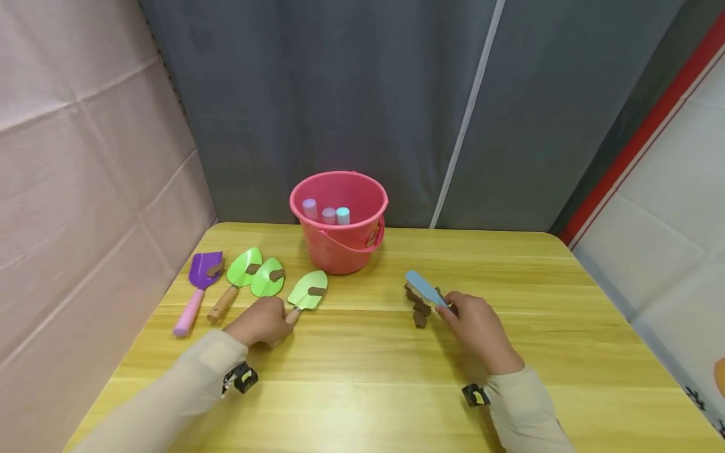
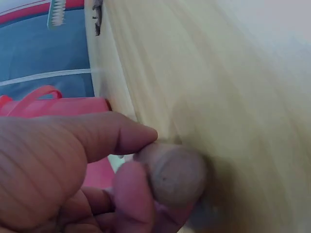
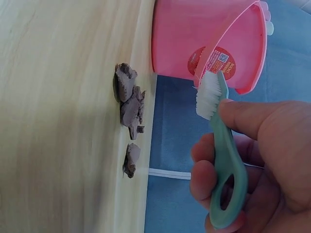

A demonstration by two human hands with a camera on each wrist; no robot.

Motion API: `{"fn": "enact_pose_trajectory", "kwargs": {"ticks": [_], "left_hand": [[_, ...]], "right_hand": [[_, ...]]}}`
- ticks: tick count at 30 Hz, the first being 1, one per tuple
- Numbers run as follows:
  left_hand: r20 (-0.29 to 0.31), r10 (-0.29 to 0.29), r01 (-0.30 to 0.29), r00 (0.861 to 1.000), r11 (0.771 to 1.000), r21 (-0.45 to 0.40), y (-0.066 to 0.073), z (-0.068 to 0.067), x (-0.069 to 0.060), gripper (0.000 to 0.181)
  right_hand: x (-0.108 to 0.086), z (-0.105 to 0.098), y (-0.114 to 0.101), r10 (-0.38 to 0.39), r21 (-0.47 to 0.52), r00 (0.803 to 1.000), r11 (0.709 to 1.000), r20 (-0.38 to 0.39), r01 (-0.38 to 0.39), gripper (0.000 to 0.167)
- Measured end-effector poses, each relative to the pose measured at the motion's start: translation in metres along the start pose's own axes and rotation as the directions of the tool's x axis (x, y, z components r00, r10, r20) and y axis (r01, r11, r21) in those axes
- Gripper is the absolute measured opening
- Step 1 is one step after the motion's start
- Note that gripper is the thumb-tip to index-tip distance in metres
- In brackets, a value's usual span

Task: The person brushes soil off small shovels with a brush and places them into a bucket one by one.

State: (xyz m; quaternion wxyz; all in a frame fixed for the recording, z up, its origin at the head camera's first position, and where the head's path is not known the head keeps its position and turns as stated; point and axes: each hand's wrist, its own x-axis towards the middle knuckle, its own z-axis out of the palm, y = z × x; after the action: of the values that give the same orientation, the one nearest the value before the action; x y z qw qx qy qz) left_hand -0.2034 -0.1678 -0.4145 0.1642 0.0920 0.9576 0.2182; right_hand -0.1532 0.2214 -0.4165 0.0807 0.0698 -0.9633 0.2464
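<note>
My left hand (image 1: 263,322) grips the wooden handle (image 2: 177,174) of a pale green toy trowel (image 1: 303,297), whose blade rests on the table with a brown clump on it. In my right hand (image 1: 477,324) I hold a small blue-green brush (image 3: 224,155) with white bristles (image 3: 209,95). The brush is over several brown clumps (image 3: 129,109) on the table, apart from them in the right wrist view. Left of my left hand lie two more green trowels (image 1: 243,269) and a purple trowel (image 1: 205,269) with a pink handle, each bearing a brown piece.
A pink bucket (image 1: 344,250) stands at the back of the wooden table (image 1: 362,390), its handle hanging at the front. Purple and light blue rounded ends (image 1: 342,216) show inside it. A dark grey curtain (image 1: 340,94) hangs behind, with pale cloth (image 1: 68,220) at the left.
</note>
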Motion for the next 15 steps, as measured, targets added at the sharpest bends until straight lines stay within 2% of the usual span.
{"fn": "enact_pose_trajectory", "kwargs": {"ticks": [4,7,12,15], "left_hand": [[-0.025,0.010,-0.011,1.000,0.999,-0.044,0.001,0.005,-0.003,0.022],[-0.055,0.057,-0.061,0.997,0.995,-0.076,0.008,0.008,-0.007,0.019],[-0.093,0.150,-0.159,0.984,0.983,-0.094,0.034,0.012,-0.013,0.014],[-0.099,0.182,-0.193,0.978,0.976,-0.106,0.052,0.016,-0.014,0.011]], "right_hand": [[0.000,-0.001,-0.001,-0.001,0.001,1.000,1.000,-0.001,0.001,0.015],[0.000,-0.002,-0.005,-0.012,0.001,1.000,1.000,-0.004,0.012,0.014],[0.000,-0.001,-0.020,-0.084,0.002,0.996,0.996,-0.017,0.084,0.011],[0.000,0.004,-0.033,-0.149,-0.005,0.988,0.989,-0.030,0.149,0.011]]}}
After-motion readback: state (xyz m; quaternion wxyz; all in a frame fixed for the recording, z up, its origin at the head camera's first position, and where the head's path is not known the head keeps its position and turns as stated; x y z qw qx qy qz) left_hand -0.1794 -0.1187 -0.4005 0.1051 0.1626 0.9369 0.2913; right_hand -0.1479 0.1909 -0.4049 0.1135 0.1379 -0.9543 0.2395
